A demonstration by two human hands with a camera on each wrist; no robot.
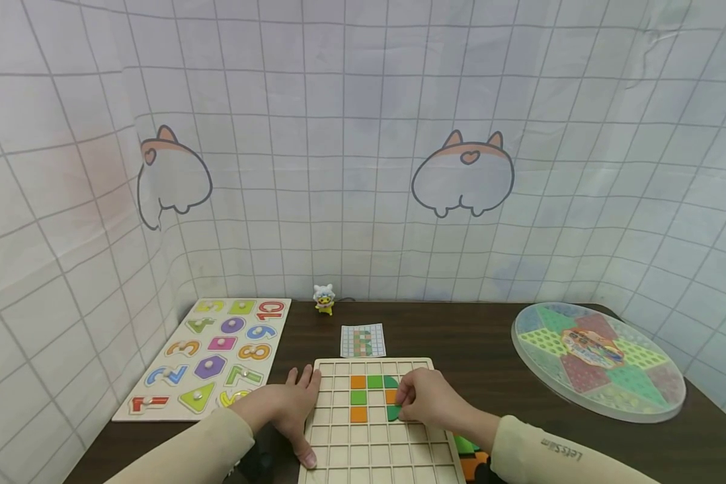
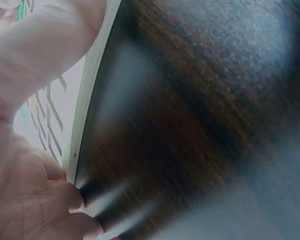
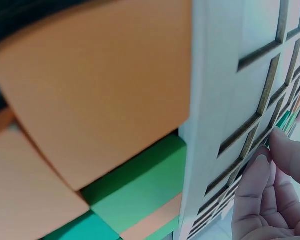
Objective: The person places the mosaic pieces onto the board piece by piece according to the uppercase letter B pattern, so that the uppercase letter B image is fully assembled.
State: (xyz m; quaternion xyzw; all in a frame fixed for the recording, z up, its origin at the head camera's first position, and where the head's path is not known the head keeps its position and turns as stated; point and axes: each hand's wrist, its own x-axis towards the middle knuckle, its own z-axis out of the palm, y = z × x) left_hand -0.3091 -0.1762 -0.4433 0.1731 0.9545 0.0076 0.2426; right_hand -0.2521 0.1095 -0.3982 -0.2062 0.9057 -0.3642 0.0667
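White grid-patterned cloth [image 1: 339, 134] with corgi drawings surrounds a dark wood-grain tabletop [image 1: 460, 329]. From the head view, the left hand [image 1: 293, 410] lies along the left edge of a pale wooden grid board [image 1: 375, 454], its fingers extended and the thumb set well apart from them. The right hand [image 1: 426, 400] is over the board's far right part, thumb and forefinger together on a dark green curved tile [image 1: 392, 413] in the grid. Left of those fingertips, with bare cells between, is a column of an orange square [image 1: 358, 382], a bright green square [image 1: 359, 398] and another orange one. A printed pattern card [image 1: 363, 341] lies beyond both hands' fingers, and a small figurine [image 1: 324, 300] stands farther off. A number-and-shape peg puzzle [image 1: 218, 359] sits left of the left fingers; a round Chinese checkers board [image 1: 599, 359] is well right of the right ones.

Seen from the left wrist, thumb and fingers are apart, the fingertips just beside the grid board's rim.

At the right wrist, thumb and forefinger pinch at the green tile's edge. Nearer the camera than those fingers, a large orange piece [image 3: 105, 90] and a green piece [image 3: 140, 185] lie beside the board's rim.
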